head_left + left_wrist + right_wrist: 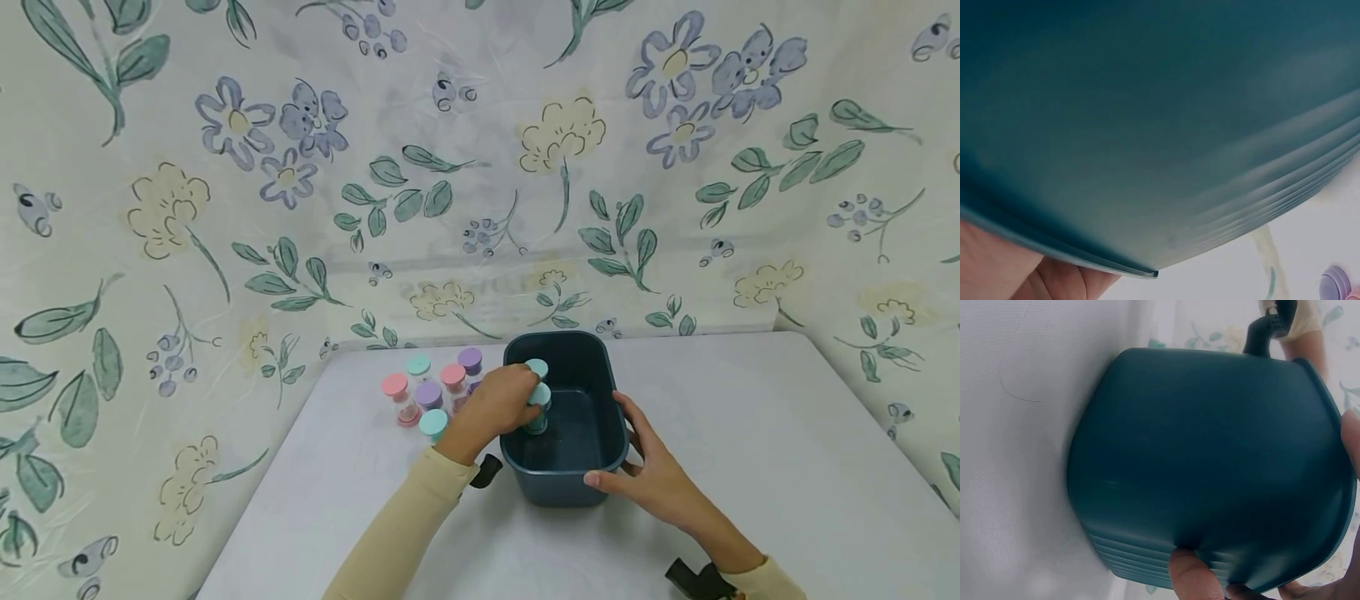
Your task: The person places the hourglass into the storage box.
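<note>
Left hand (pixel 501 406) reaches into a deep, dark-teal plastic bin (pixel 558 490); fingers pinch a mint-capped clear hourglass-shaped timer (pixel 539 395) inside, its waist masked by the thumb. Second round mint cap (pixel 536 367) just behind, body hidden. Right hand (pixel 663 479) clamps the bin's near-right rim, some fingers obscured. Left wrist view: bin wall blocks the pinch.
</note>
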The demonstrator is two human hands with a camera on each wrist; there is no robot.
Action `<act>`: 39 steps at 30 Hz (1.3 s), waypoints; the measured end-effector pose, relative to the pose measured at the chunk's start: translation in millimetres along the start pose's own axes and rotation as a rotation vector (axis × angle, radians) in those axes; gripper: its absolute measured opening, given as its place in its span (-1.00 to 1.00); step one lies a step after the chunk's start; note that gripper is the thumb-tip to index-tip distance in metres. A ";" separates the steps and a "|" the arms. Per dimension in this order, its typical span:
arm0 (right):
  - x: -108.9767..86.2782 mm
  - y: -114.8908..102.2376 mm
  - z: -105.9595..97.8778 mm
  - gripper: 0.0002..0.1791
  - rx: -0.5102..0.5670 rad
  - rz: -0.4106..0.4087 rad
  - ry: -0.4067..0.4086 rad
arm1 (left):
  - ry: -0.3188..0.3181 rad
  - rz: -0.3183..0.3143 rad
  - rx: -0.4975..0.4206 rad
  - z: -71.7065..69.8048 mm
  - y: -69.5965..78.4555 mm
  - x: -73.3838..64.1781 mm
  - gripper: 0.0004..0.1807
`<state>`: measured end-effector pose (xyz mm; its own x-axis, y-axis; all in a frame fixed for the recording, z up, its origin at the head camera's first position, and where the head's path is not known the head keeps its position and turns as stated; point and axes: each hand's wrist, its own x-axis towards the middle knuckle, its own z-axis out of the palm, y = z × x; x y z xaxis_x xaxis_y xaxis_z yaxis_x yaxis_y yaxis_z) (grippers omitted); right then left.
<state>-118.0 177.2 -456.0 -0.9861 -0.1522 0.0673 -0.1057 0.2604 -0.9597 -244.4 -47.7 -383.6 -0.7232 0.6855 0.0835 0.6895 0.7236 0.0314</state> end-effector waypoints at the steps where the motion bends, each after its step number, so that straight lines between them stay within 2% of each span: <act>1: -0.1 -0.1 0.0 0.20 0.001 0.001 0.000 | -0.002 -0.003 -0.006 -0.3 0.3 -0.2 -0.79; 13: 0.2 -0.2 0.3 0.21 0.003 0.009 -0.004 | 0.010 -0.002 -0.034 -1.1 0.2 -1.0 -0.82; 16: 0.5 0.3 0.3 0.21 0.003 0.014 -0.007 | 0.015 -0.002 -0.086 -2.6 -2.6 -3.2 -0.76; 19: 0.6 0.7 0.2 0.21 0.006 0.013 -0.007 | 0.041 0.006 -0.196 -5.9 -8.3 -7.9 -0.70; 22: 0.6 1.1 -0.1 0.21 0.005 0.013 -0.004 | 0.094 0.019 -0.309 -12.0 -16.7 -15.0 -0.64; 25: 0.7 1.3 -0.3 0.21 0.002 0.011 0.000 | 0.162 0.005 -0.376 -21.0 -25.9 -24.4 -0.61; 33: 0.6 1.9 0.2 0.21 0.008 0.005 0.004 | 0.371 -0.073 -0.538 -38.2 -52.8 -56.5 -0.60; 39: 0.1 2.3 0.5 0.21 0.004 0.002 0.005 | 0.451 -0.160 -0.691 -37.9 -72.9 -81.8 -0.61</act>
<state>-118.3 177.3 -458.4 -0.9869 -0.1466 0.0671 -0.1035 0.2568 -0.9609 -234.0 -159.6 -355.0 -0.8308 0.3745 0.4117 0.5547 0.4970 0.6673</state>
